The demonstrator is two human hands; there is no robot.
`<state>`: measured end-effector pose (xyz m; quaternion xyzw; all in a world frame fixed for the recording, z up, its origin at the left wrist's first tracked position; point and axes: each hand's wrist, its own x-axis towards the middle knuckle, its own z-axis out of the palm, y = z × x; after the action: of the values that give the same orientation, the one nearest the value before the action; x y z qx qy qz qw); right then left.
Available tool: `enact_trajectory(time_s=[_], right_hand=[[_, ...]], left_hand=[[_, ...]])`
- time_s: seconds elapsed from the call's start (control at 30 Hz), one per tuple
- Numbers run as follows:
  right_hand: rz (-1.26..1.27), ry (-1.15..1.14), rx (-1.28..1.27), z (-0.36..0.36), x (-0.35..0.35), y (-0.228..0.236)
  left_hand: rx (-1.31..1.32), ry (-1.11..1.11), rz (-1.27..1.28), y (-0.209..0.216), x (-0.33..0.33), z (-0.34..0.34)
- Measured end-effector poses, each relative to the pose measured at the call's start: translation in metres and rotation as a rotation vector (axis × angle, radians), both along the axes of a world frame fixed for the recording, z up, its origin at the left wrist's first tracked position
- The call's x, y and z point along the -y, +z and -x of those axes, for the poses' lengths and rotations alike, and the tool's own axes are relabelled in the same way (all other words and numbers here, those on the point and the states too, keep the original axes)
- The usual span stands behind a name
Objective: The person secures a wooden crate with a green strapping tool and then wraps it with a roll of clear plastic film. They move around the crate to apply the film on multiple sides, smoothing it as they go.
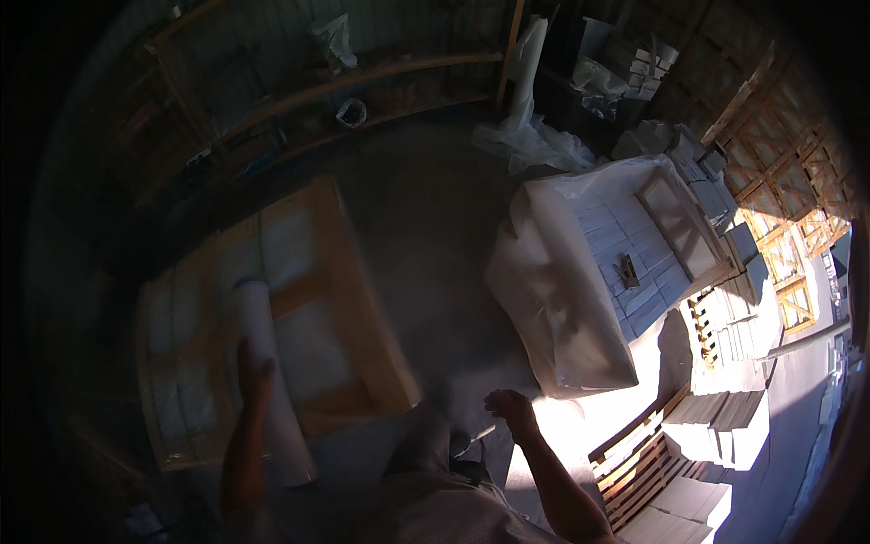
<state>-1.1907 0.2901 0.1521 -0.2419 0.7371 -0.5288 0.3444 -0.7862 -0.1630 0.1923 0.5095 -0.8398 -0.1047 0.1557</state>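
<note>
A long pale roll (269, 349), apparently wrapping film, lies at a slant across the view, its upper end over a wood-framed crate (358, 299) on my left. My left hand (256, 376) is against the roll's side, thumb across it and fingers along it; the far side of the grip is hidden. My right hand (513, 411) is free in front of my body, fingers loosely bent and apart. Ahead of it on the right stands an open box draped in clear film (557, 299), packed with rows of pale blocks (634, 245). A small dark object (627, 270) sits on the blocks.
Slatted pallets (639, 471) and stacked pale slabs (720, 422) stand at the lower right in strong sunlight. Loose clear film (535, 143) bunches around an upright roll at the back. A wooden shelf (362, 71) runs along the far wall. Wooden crates (788, 163) rise at far right.
</note>
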Motion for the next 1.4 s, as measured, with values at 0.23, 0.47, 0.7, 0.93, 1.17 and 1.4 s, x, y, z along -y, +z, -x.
enact_trajectory(time_s=[0.23, 0.47, 0.7, 0.93, 1.17, 1.4], right_hand=[[-0.072, 0.429, 0.135, 0.046, 0.143, -0.008], [0.040, 0.736, 0.376, 0.055, 0.252, 0.028], [0.141, 1.027, 0.271, 0.064, 0.367, 0.041], [0.091, 1.274, -0.010, 0.033, 0.509, 0.042], [0.477, 1.367, -0.444, -0.072, 0.611, 0.042], [0.171, 1.129, -0.468, -0.190, 0.682, 0.034]], left_hand=[[-0.002, 0.003, 0.072, 0.007, -0.005, 0.009], [0.064, 0.326, 0.105, 0.035, -0.009, 0.022], [0.285, 0.747, 0.104, 0.041, -0.019, 0.025], [0.174, 1.049, 0.300, 0.011, -0.026, 0.026], [0.207, 1.161, 0.229, 0.013, -0.027, 0.029], [0.025, 1.148, 0.275, 0.034, -0.027, 0.031]])
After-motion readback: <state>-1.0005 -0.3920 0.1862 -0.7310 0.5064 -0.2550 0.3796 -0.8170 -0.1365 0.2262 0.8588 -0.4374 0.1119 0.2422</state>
